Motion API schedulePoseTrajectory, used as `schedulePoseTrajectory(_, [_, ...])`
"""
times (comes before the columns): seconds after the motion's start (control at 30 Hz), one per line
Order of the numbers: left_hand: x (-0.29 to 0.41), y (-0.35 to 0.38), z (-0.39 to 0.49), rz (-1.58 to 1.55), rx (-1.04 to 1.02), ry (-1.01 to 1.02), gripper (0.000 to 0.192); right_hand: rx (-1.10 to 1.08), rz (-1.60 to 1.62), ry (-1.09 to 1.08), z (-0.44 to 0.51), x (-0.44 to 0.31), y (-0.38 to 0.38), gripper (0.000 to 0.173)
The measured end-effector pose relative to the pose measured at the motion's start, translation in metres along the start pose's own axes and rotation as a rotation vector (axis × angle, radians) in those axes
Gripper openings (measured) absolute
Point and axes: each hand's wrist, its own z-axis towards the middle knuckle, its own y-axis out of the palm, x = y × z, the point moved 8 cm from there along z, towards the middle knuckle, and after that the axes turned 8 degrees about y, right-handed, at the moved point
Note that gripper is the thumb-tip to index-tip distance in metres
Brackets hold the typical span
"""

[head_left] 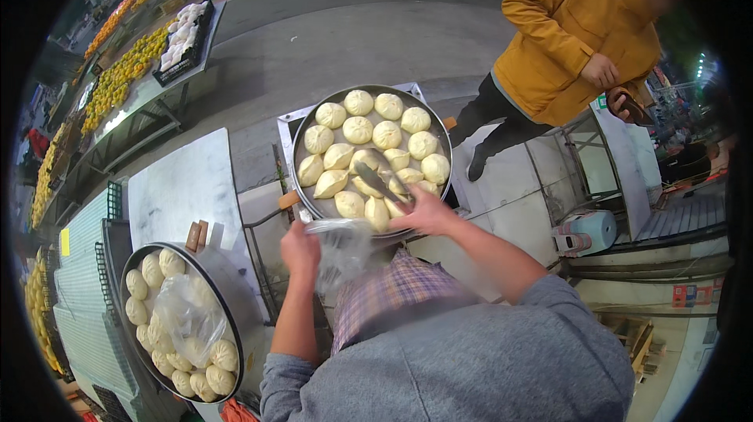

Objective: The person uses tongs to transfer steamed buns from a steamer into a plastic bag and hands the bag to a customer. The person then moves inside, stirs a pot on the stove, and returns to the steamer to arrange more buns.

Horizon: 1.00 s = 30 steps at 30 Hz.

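My right hand [428, 210] is closed on a pair of metal tongs [376, 179], whose tips are over the buns in a round steamer tray [298, 194]. Round pleated buns [357, 129] fill its far part, and pointed oval buns [331, 184] lie nearer me. Just off the near left rim, my left hand [301, 250] grips a clear plastic bag [341, 245] that hangs down in front of my checked apron. Whether the bag holds anything is hard to tell. Whether a bun is between the tong tips cannot be made out.
A second steamer [226, 281] with buns and a plastic bag [189, 316] stands lower left, beside a white tabletop [182, 186]. A person in a yellow jacket [547, 39] stands at the far right, holding a brown wallet-like item [632, 109]. Fruit stalls [126, 78] line the left.
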Motion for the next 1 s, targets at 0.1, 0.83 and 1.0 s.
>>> schedulePoseTrajectory(0.1, [-0.034, 0.005, 0.011, -0.087, -0.002, -0.202, 0.027, 0.369, -0.685, 0.268, 0.006, 0.042, -0.112, 0.124])
schedulePoseTrajectory(0.83, [0.040, 0.158, 0.086, -0.488, 0.126, -0.633, 0.010, -0.186, -0.050, 0.528, 0.121, 0.133, -0.212, 0.033])
schedulePoseTrajectory(1.0, [0.026, 0.179, 0.081, -0.878, 0.278, -0.579, 0.010, -0.195, 0.024, 0.344, 0.094, 0.094, -0.196, 0.041])
